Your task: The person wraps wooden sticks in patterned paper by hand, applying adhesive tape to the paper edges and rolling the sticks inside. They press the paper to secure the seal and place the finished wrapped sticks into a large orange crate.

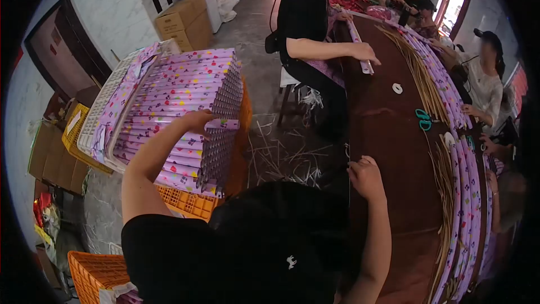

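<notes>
My left hand reaches over a large stack of purple patterned tubes, their open ends facing right. Its fingers and thumb are around one purple tube, which sticks out past its neighbours. My right hand rests by the near left edge of the brown-covered table, its fingers curled in. Whatever lies inside those fingers, if anything, is hidden.
The tubes sit in a white crate above an orange crate. A co-worker sits ahead, handling a tube. Green-handled scissors, a white roll and brown strips lie on the table. Other people line its far side.
</notes>
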Available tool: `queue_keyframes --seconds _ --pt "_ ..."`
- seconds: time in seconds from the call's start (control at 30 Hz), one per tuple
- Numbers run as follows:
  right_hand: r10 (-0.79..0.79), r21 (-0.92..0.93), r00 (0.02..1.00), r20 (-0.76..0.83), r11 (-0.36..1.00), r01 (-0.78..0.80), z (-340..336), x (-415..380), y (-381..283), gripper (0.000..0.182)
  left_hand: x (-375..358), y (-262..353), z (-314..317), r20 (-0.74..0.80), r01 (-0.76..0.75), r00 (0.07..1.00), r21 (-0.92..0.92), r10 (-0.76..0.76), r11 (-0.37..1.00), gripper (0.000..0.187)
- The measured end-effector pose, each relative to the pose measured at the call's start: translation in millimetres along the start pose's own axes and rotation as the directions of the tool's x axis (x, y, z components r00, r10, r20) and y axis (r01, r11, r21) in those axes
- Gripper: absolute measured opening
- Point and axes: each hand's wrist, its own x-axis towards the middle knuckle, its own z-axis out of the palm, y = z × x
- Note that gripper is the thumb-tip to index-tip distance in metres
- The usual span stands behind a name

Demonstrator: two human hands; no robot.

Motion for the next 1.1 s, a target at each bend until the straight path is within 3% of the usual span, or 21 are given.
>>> queue_keyframes --seconds 0.03,0.1,0.13,0.2,0.27,0.4,0.47,0.53,0.57,0.6,0.63,0.67,0.7,0.73,0.77,0.83,0.93,1.0,1.03,1.07,1.1 --pt "-0.021 -0.006 1.0 -0.016 1.0 0.021 0 1 -1 0.012 2 -11 19 -0.144 0.021 0.989 -0.026 -0.025 0.999 0.058" --pt "-0.009 0.004 1.0 -0.025 1.0 0.01 1 0 -3 0.012 12 -21 29 -0.221 -0.036 0.974 0.036 0.043 0.999 0.041" --pt "0.011 0.01 0.999 -0.03 1.0 -0.011 1 0 -3 0.011 13 -15 28 -0.278 -0.015 0.959 0.161 0.06 0.987 0.035" --pt "0.007 0.023 1.0 -0.027 1.0 -0.006 1 0 -3 0.012 26 1 25 -0.434 -0.122 0.89 0.074 0.142 0.99 0.033" --pt "0.008 0.035 1.0 -0.024 0.999 -0.007 2 -1 -2 0.012 29 50 -12 -0.457 -0.233 0.871 -0.058 0.181 0.971 0.032" --pt "0.066 0.16 0.997 -0.041 0.985 -0.059 0 0 -7 0.018 33 173 -86 -0.322 -0.257 0.916 -0.01 0.24 0.966 0.028" --pt "0.137 0.214 0.99 -0.035 0.969 -0.127 -5 -1 -7 0.022 47 215 -87 -0.394 -0.528 0.775 0.026 0.494 0.849 0.025" --pt "0.209 0.321 0.976 -0.063 0.93 -0.178 -4 -3 -9 0.025 32 272 -96 -0.348 -0.629 0.703 0.101 0.62 0.771 0.022" --pt "0.297 0.356 0.952 0.078 0.883 -0.305 -10 -2 -7 0.028 16 303 -103 -0.275 -0.648 0.702 0.136 0.657 0.749 0.023" --pt "0.169 0.471 0.971 -0.167 0.879 -0.072 17 -14 16 0.033 12 326 -93 -0.287 -0.706 0.617 0.209 0.733 0.677 0.025" --pt "0.296 0.44 0.955 0.013 0.856 -0.272 -5 -6 3 0.035 -7 348 -95 -0.265 -0.742 0.537 0.305 0.801 0.597 0.035" --pt "0.44 0.661 0.873 0.211 0.593 -0.459 -12 -4 -5 0.036 -17 367 -89 -0.162 -0.795 0.457 0.366 0.875 0.483 0.04" --pt "0.466 0.681 0.87 0.162 0.585 -0.44 -21 -3 -13 0.035 -29 382 -76 -0.188 -0.775 0.349 0.493 0.918 0.395 0.038" --pt "0.387 0.64 0.922 -0.032 0.716 -0.278 -16 -5 -8 0.048 -39 395 -75 -0.203 -0.824 0.225 0.483 0.953 0.297 0.033" --pt "0.362 0.565 0.916 -0.17 0.798 -0.21 -34 -2 -24 0.056 -47 406 -74 -0.221 -0.84 0.089 0.507 0.971 0.192 0.031" --pt "0.217 0.369 0.885 -0.412 0.928 -0.055 -77 8 -54 0.071 -60 429 -81 -0.115 -0.799 -0.095 0.601 0.989 -0.007 0.026" --pt "-0.181 -0.084 0.77 -0.612 0.983 0.165 -132 11 -72 0.073 -61 461 -73 0.021 -0.735 -0.302 0.631 0.953 -0.247 0.024" --pt "-0.301 -0.423 0.755 -0.582 0.905 0.035 -165 4 -75 0.058 -60 474 -72 0.094 -0.682 -0.38 0.643 0.92 -0.348 0.023" --pt "-0.364 -0.598 0.77 -0.524 0.801 -0.029 -180 -6 -73 0.052 -60 478 -77 0.158 -0.584 -0.482 0.675 0.862 -0.45 0.024" --pt "-0.318 -0.589 0.802 -0.507 0.806 -0.053 -194 -19 -76 0.044 -59 482 -82 0.222 -0.475 -0.569 0.697 0.792 -0.537 0.025" --pt "-0.285 -0.627 0.824 -0.49 0.772 -0.105 -199 -32 -73 0.044 -57 486 -86 0.238 -0.454 -0.578 0.701 0.78 -0.55 0.025"
